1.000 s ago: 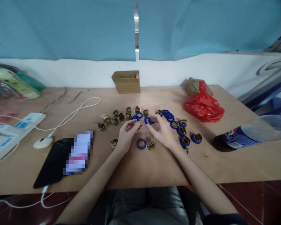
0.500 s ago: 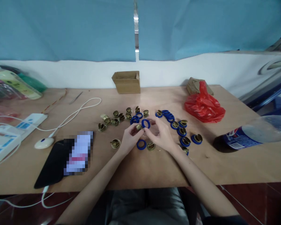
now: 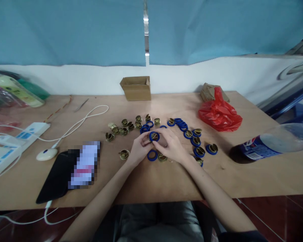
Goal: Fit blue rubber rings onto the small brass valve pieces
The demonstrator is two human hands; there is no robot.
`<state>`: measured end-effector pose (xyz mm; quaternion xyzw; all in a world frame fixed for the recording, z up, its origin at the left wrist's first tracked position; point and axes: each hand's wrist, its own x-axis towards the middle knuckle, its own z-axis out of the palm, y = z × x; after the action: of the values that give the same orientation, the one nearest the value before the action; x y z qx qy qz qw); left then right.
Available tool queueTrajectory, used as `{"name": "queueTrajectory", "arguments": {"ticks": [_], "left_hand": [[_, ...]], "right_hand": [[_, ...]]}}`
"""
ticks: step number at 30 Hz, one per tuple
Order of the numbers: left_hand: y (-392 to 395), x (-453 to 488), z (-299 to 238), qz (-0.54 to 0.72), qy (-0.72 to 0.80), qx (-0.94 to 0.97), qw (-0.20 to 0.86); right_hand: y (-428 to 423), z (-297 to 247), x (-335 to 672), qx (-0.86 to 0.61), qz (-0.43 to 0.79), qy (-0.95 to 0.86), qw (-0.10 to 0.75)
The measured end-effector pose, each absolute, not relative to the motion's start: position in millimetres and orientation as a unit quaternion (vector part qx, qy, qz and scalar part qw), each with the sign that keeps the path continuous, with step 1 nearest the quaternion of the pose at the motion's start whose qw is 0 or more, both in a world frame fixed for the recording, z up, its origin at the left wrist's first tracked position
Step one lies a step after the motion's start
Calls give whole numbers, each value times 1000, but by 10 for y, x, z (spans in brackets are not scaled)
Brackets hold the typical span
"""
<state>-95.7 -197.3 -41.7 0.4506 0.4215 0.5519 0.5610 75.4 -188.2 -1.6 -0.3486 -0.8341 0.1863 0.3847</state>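
Both my hands meet over the middle of the wooden table [image 3: 151, 181]. My left hand [image 3: 137, 150] pinches a small brass fitting [image 3: 154, 136]. My right hand [image 3: 170, 144] presses a blue rubber ring [image 3: 150, 138] around that fitting. Just below my fingers lie a loose blue ring [image 3: 152, 155] and a bare brass fitting [image 3: 162, 157]. Several bare brass fittings [image 3: 123, 129] sit to the left. Several fittings wearing blue rings [image 3: 199, 151] lie to the right. A pile of blue rings [image 3: 180, 123] rests behind my right hand.
A small cardboard box [image 3: 136, 87] stands at the back, a red plastic bag [image 3: 219, 116] at the back right. A plastic bottle [image 3: 272, 143] lies at the right edge. A phone on a black pouch [image 3: 55, 178], a white mouse [image 3: 46, 154] and a power strip [image 3: 22, 134] occupy the left.
My hands have come together. The blue ring in my right hand has moved left onto the brass fitting held by my left hand.
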Motion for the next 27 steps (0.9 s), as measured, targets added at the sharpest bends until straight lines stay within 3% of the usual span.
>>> {"name": "queueTrajectory", "arguments": {"ticks": [10, 22, 27], "left_hand": [[-2018, -973, -320, 565, 394, 384, 615], [-2013, -937, -343, 576, 414, 437, 553], [-2008, -946, -346, 571, 432, 471, 515]], "right_hand": [[-1829, -63, 769, -352, 180, -847, 355], [-1775, -116, 766, -385, 320, -731, 463], [-1744, -120, 771, -431, 328, -734, 411]]}}
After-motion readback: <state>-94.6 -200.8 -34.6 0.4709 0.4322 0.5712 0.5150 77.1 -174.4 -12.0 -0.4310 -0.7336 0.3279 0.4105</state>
